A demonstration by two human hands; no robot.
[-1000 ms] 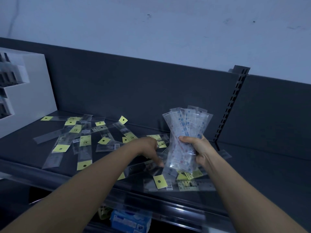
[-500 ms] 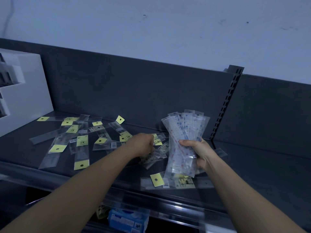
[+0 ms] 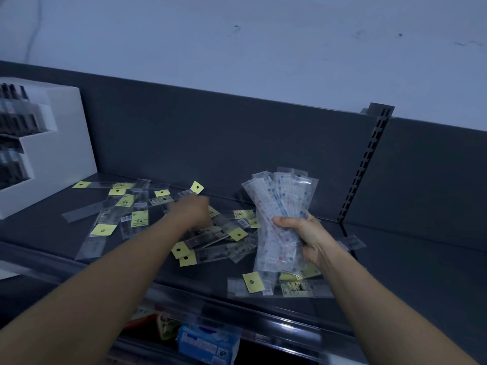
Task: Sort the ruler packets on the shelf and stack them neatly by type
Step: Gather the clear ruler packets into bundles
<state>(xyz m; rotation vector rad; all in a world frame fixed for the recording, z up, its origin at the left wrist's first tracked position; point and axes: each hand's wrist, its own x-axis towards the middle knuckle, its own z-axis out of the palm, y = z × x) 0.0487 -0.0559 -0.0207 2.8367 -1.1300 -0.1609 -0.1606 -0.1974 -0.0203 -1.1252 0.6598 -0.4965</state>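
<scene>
**So the left hand (image 3: 193,212) just swung back out to the pile**

It's moved away from the fan, further left and farther back, over the scattered clear ruler packets with yellow tags (image 3: 104,230) on the dark grey shelf (image 3: 408,272). It's too blurred to tell if it's got one. The right hand (image 3: 300,233) grips the fanned bunch of clear blue-and-red printed packets (image 3: 279,201). I'd say it's mid-sort, with plenty still loose.

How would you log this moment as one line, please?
right hand: grips fanned packets | left hand: over yellow-tagged packets, blurred | shelf: unsorted
</scene>
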